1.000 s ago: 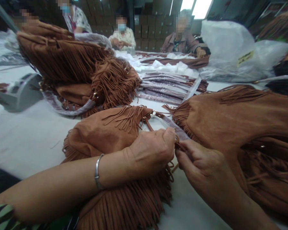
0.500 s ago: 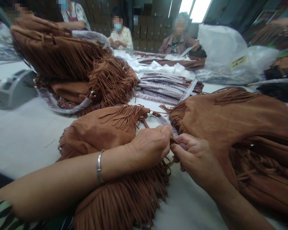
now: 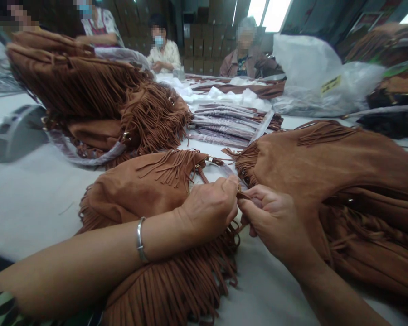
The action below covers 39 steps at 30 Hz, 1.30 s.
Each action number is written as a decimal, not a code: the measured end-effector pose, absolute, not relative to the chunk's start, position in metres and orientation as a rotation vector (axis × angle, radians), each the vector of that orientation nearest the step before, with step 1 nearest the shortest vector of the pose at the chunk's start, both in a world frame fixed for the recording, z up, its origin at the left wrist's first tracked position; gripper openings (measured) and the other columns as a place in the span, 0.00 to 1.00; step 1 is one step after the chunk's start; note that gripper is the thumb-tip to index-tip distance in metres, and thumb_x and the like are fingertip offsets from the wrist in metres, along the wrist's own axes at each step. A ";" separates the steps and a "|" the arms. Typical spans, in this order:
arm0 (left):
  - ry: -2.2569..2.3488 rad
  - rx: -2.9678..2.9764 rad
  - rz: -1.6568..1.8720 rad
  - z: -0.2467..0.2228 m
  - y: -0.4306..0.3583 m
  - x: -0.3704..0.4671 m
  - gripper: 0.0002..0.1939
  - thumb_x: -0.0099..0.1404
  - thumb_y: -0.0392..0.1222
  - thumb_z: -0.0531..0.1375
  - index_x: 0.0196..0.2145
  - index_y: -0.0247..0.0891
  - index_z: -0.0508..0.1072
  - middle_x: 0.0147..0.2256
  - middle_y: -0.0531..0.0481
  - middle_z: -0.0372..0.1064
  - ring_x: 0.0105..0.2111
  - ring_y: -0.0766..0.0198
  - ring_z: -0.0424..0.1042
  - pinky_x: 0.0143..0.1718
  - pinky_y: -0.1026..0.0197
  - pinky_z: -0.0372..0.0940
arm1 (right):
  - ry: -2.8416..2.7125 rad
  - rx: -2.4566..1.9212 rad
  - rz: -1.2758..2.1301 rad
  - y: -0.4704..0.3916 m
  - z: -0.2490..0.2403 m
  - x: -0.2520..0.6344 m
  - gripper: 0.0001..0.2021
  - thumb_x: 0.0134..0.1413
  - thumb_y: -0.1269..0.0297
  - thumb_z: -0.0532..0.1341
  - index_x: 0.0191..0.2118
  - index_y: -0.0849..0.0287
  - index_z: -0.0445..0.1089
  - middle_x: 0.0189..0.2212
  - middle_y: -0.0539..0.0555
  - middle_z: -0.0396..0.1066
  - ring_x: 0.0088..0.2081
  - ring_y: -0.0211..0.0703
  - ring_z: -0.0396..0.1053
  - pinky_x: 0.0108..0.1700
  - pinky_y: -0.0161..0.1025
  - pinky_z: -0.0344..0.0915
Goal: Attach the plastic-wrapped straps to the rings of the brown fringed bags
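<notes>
A brown fringed suede handbag lies on the table in front of me. Its shoulder strap, wrapped in clear plastic, runs from a metal fitting at the top toward my hands. My left hand, with a silver bangle at the wrist, is closed in a pinch at the strap's end. Close against it, my right hand pinches the brown strap end between thumb and fingers, with plastic wrapping showing beside them. What exactly lies between the fingertips is mostly hidden.
Another brown suede bag lies at the right. Fringed bags are piled at the back left beside a grey tape dispenser. Wrapped straps lie mid-table, with a large plastic bag behind. Several people sit across the table.
The whole view has shifted slightly, so things appear a little further left. Both hands keep their pinch at the strap end; the right hand has turned a little.
</notes>
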<state>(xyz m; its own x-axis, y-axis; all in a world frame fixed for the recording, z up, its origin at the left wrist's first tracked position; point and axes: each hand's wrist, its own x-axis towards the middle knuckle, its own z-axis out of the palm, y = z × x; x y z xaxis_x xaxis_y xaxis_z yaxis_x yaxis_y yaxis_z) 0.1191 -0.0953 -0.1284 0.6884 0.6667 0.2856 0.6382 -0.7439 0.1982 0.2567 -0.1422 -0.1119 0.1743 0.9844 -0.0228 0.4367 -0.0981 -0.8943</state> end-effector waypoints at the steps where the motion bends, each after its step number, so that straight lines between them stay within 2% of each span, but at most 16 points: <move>1: 1.076 2.843 0.533 -0.129 -0.096 0.119 0.12 0.65 0.37 0.47 0.45 0.31 0.60 0.35 0.42 0.68 0.33 0.56 0.71 0.33 0.54 0.70 | -1.411 -1.657 0.828 -0.142 -0.112 0.256 0.07 0.49 0.65 0.59 0.25 0.60 0.66 0.13 0.46 0.64 0.12 0.33 0.60 0.13 0.29 0.56; 5: 1.061 2.772 0.572 -0.131 -0.095 0.118 0.14 0.64 0.36 0.48 0.47 0.30 0.60 0.35 0.42 0.69 0.34 0.55 0.72 0.34 0.52 0.70 | -1.566 -1.696 0.577 -0.144 -0.112 0.256 0.07 0.51 0.67 0.58 0.23 0.60 0.66 0.13 0.47 0.63 0.13 0.34 0.60 0.15 0.31 0.55; 8: 1.012 2.635 0.619 -0.132 -0.091 0.117 0.14 0.63 0.38 0.50 0.46 0.32 0.60 0.36 0.44 0.70 0.35 0.57 0.72 0.37 0.55 0.69 | -1.650 -1.695 0.395 -0.146 -0.112 0.258 0.09 0.50 0.69 0.57 0.22 0.60 0.65 0.13 0.48 0.63 0.14 0.34 0.61 0.17 0.32 0.55; 10: 0.944 2.595 0.648 -0.133 -0.088 0.116 0.14 0.62 0.38 0.50 0.46 0.32 0.61 0.36 0.44 0.70 0.34 0.59 0.72 0.35 0.59 0.68 | -1.678 -1.670 0.320 -0.146 -0.115 0.260 0.08 0.51 0.69 0.57 0.22 0.61 0.66 0.14 0.49 0.64 0.15 0.35 0.62 0.18 0.32 0.55; 15: 0.786 2.582 0.680 -0.137 -0.082 0.114 0.13 0.61 0.36 0.50 0.44 0.32 0.62 0.32 0.47 0.69 0.31 0.62 0.70 0.32 0.61 0.65 | -1.613 -1.613 0.458 -0.145 -0.124 0.263 0.08 0.53 0.65 0.57 0.27 0.62 0.69 0.15 0.48 0.66 0.13 0.35 0.62 0.17 0.32 0.57; 19: 0.793 2.556 0.750 -0.140 -0.083 0.114 0.15 0.61 0.36 0.51 0.46 0.32 0.63 0.33 0.47 0.70 0.31 0.63 0.71 0.32 0.62 0.66 | -1.517 -1.600 0.626 -0.145 -0.121 0.261 0.08 0.53 0.64 0.58 0.27 0.61 0.69 0.14 0.47 0.66 0.12 0.35 0.61 0.14 0.31 0.56; 21: 0.829 2.523 0.819 -0.140 -0.085 0.113 0.18 0.61 0.37 0.52 0.49 0.32 0.62 0.35 0.46 0.70 0.33 0.63 0.71 0.33 0.62 0.67 | -1.541 -1.590 0.559 -0.147 -0.117 0.259 0.08 0.54 0.65 0.57 0.27 0.61 0.69 0.15 0.47 0.67 0.13 0.34 0.62 0.15 0.31 0.56; 26: 0.881 2.381 0.852 -0.135 -0.093 0.107 0.21 0.63 0.41 0.55 0.54 0.39 0.60 0.38 0.49 0.72 0.33 0.65 0.73 0.34 0.64 0.69 | -1.734 -1.517 0.127 -0.154 -0.112 0.256 0.07 0.54 0.70 0.57 0.30 0.63 0.71 0.21 0.51 0.71 0.20 0.37 0.69 0.22 0.33 0.60; 29: 0.899 2.430 0.853 -0.128 -0.099 0.105 0.22 0.65 0.41 0.53 0.56 0.35 0.57 0.38 0.47 0.72 0.33 0.63 0.73 0.35 0.61 0.70 | -1.796 -1.469 0.003 -0.159 -0.110 0.255 0.05 0.55 0.72 0.57 0.32 0.63 0.70 0.21 0.49 0.71 0.21 0.35 0.70 0.24 0.32 0.60; 32: 0.916 2.506 0.831 -0.121 -0.104 0.106 0.21 0.66 0.41 0.50 0.55 0.30 0.56 0.37 0.42 0.71 0.36 0.59 0.73 0.38 0.56 0.70 | -1.850 -1.436 -0.068 -0.161 -0.107 0.255 0.05 0.56 0.72 0.56 0.33 0.63 0.70 0.21 0.49 0.71 0.20 0.35 0.71 0.25 0.32 0.60; 36: 0.914 2.367 0.724 -0.113 -0.108 0.108 0.19 0.68 0.41 0.47 0.54 0.32 0.55 0.40 0.43 0.69 0.39 0.59 0.72 0.42 0.54 0.69 | -1.931 -1.412 -0.022 -0.161 -0.101 0.257 0.08 0.60 0.71 0.53 0.35 0.63 0.69 0.21 0.49 0.71 0.21 0.35 0.71 0.25 0.32 0.61; 39: 0.939 2.301 0.653 -0.110 -0.109 0.110 0.19 0.68 0.43 0.46 0.54 0.34 0.54 0.40 0.43 0.69 0.37 0.60 0.72 0.40 0.54 0.69 | -1.977 -1.403 0.095 -0.162 -0.095 0.260 0.08 0.61 0.71 0.51 0.36 0.60 0.66 0.22 0.48 0.69 0.21 0.34 0.70 0.25 0.31 0.61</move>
<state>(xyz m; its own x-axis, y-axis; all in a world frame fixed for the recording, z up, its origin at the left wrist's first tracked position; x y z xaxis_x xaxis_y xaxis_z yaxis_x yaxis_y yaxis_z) 0.1098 -0.1086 -0.1098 0.6350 0.7402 0.2209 0.4649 -0.5946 0.6560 0.2598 -0.1621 -0.0949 -0.1677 0.8527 0.4947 0.8014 0.4102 -0.4354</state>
